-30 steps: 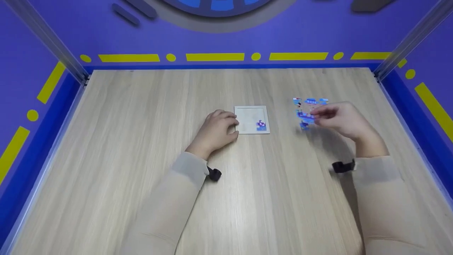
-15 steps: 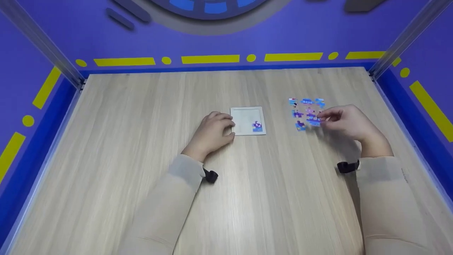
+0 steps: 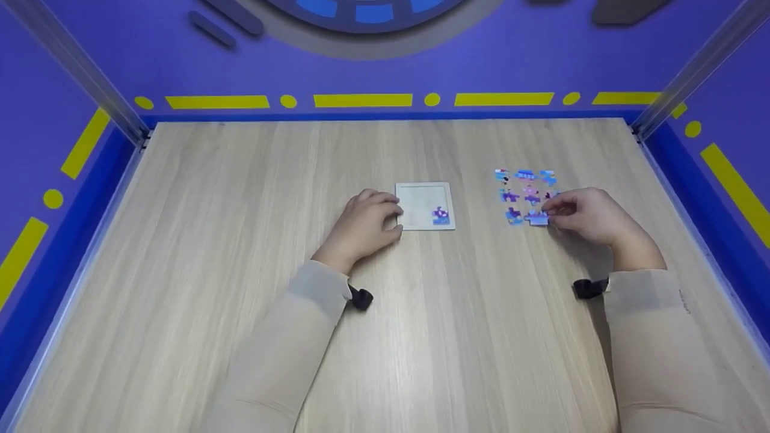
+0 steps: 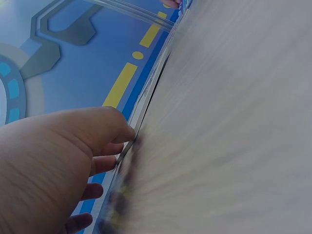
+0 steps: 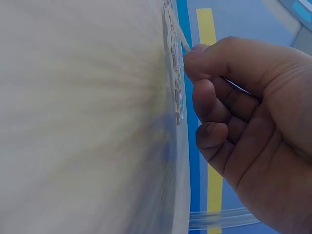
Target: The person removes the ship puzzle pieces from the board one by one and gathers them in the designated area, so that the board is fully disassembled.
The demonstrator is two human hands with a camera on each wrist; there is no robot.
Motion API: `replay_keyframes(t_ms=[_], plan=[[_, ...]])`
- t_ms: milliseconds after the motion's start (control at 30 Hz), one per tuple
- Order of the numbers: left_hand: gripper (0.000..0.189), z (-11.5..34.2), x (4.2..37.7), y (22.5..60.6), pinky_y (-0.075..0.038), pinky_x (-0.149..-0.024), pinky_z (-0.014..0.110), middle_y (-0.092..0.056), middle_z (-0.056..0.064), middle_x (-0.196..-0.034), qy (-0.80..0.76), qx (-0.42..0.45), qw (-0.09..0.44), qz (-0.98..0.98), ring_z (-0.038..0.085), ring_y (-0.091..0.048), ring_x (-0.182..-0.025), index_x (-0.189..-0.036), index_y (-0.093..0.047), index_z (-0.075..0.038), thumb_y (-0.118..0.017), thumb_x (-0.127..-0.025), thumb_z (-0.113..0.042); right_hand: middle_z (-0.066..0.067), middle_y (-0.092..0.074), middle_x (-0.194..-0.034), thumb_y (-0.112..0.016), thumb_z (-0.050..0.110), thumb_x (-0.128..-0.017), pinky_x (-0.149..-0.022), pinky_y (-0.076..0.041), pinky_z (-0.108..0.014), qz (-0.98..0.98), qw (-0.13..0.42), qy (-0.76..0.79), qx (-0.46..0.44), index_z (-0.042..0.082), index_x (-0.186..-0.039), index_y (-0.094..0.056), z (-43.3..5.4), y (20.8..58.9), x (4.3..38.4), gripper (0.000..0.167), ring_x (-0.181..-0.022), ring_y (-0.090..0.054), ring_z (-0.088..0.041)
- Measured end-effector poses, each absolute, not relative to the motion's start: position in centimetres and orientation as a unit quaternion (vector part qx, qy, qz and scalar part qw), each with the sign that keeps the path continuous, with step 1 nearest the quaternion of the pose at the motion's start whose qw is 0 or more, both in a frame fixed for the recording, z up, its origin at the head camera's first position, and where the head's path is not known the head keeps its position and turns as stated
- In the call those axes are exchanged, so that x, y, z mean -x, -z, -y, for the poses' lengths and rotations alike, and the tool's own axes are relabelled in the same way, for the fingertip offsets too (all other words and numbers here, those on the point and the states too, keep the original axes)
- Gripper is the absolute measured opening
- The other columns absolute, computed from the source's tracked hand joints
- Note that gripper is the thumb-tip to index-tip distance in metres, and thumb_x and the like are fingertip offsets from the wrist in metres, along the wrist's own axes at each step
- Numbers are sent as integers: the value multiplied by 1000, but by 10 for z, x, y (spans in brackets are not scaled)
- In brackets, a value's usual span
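A square white puzzle tray lies on the table, with a purple-and-blue jigsaw piece in its lower right corner. My left hand holds the tray's left edge, thumb near the front corner; in the left wrist view, the thumb and fingertips meet that thin edge. To the right, my right hand pinches a blue-and-purple jigsaw piece between thumb and fingertips. Edge-on in the right wrist view, this held piece tilts over the others. Behind it lie several loose jigsaw pieces, some partly covered by the hand.
The wooden table runs back to a blue-purple wall with yellow markings. Side walls stand at left and right. Black wrist cameras sit at both cuffs.
My right hand has moved slightly right and towards me with the pinched piece, uncovering more loose pieces. The left hand stays at the tray. The head view has shifted a little.
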State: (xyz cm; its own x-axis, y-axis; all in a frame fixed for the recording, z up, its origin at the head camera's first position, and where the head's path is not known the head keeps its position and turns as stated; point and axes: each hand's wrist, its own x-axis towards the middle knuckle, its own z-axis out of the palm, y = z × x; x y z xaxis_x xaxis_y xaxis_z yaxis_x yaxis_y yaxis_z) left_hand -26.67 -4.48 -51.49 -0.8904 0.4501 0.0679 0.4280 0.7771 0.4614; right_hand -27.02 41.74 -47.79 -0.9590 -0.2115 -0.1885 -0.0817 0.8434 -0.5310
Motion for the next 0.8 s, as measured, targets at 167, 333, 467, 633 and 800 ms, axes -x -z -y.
replay_keyframes(t_ms=[167,333,467,633,800], plan=[[37,44,267,515,-35,-139,53,-67,4,-162,-244,-233,25,-941,30,-52,-156,-139,-80,-16,-73,-107,-34,-25,-78,-129,-71,11,-109,-93,-59,-31,-958,114,250,80,2,-135,-79,-418,480,270,29,-111,-69,-33],[37,45,267,516,-35,-139,53,-67,4,-162,-246,-232,25,-941,30,-52,-157,-138,-80,-15,-73,-107,-33,-26,-78,-130,-68,9,-110,-102,-59,-57,-960,109,248,72,1,-138,-77,-415,480,270,31,-115,-69,-39],[37,45,267,516,-35,-139,53,-67,4,-162,-246,-232,25,-941,30,-52,-157,-138,-80,-15,-73,-107,-33,-27,-77,-131,-68,8,-110,-105,-59,-61,-961,105,247,70,0,-138,-77,-413,480,269,31,-116,-69,-41],[37,45,267,516,-35,-138,53,-67,5,-162,-246,-232,25,-941,30,-52,-157,-138,-80,-15,-74,-106,-33,-29,-76,-135,-68,9,-110,-107,-58,-65,-960,110,246,70,-1,-140,-76,-413,480,269,32,-118,-69,-43],[38,45,267,516,-34,-139,53,-66,4,-163,-247,-231,27,-941,30,-51,-158,-139,-80,-15,-74,-106,-33,-28,-76,-134,-68,8,-110,-106,-58,-64,-961,108,245,71,0,-139,-77,-413,481,269,32,-118,-70,-43]])
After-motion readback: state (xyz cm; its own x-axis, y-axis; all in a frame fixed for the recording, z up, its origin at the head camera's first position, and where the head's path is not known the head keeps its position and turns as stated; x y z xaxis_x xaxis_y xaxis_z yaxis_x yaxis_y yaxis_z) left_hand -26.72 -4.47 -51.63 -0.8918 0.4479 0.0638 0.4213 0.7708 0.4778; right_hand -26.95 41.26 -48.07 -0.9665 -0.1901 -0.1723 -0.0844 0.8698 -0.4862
